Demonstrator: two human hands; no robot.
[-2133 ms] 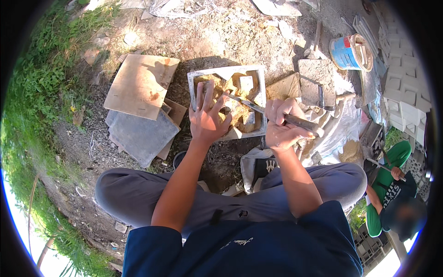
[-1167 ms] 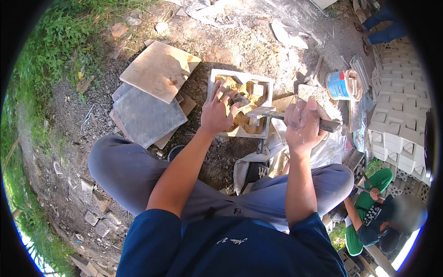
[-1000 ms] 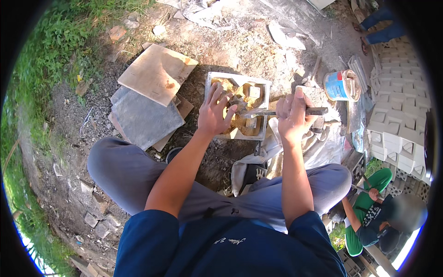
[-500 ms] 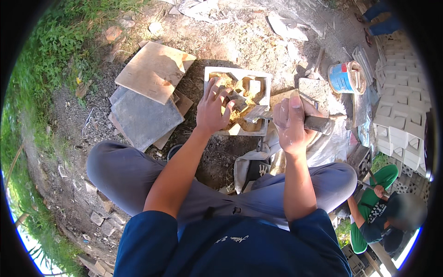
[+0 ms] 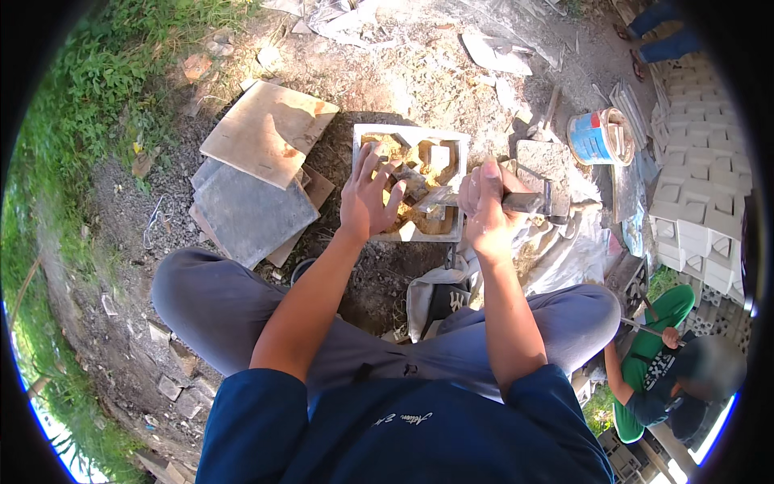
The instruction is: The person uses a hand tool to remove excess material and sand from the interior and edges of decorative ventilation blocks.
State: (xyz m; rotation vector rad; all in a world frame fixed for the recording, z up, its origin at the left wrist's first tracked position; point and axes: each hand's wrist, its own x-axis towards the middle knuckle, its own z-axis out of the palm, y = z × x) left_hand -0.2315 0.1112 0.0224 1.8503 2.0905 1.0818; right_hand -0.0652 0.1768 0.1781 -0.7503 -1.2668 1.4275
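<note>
A pale square block mould [image 5: 409, 131] lies on the ground before me, with yellow-brown sandy material in its hollows. My left hand [image 5: 368, 202] rests over its left side, fingers spread and thumb apart. Beside those fingertips, a greyish piece [image 5: 413, 184] sits among the sandy material. My right hand [image 5: 490, 203] is wrapped round a flat-bladed scraper [image 5: 439, 198]. Its broad pale blade points left over the mould's right rim, and its thick handle sticks out to the right of my fist. My palm hides the middle of the tool.
Flat boards [image 5: 258, 202] are stacked at left. A blue-and-white bucket [image 5: 598, 137] stands at right, near stacked pale blocks [image 5: 697, 194]. Pale sheeting [image 5: 564, 250] lies by my right knee. Another person [image 5: 661, 367] sits at lower right; someone's legs [image 5: 665, 36] show at far right.
My right hand has moved left with the scraper, bringing the blade further over the mould. The handle end has swung slightly away from me. My left hand stays on the mould.
</note>
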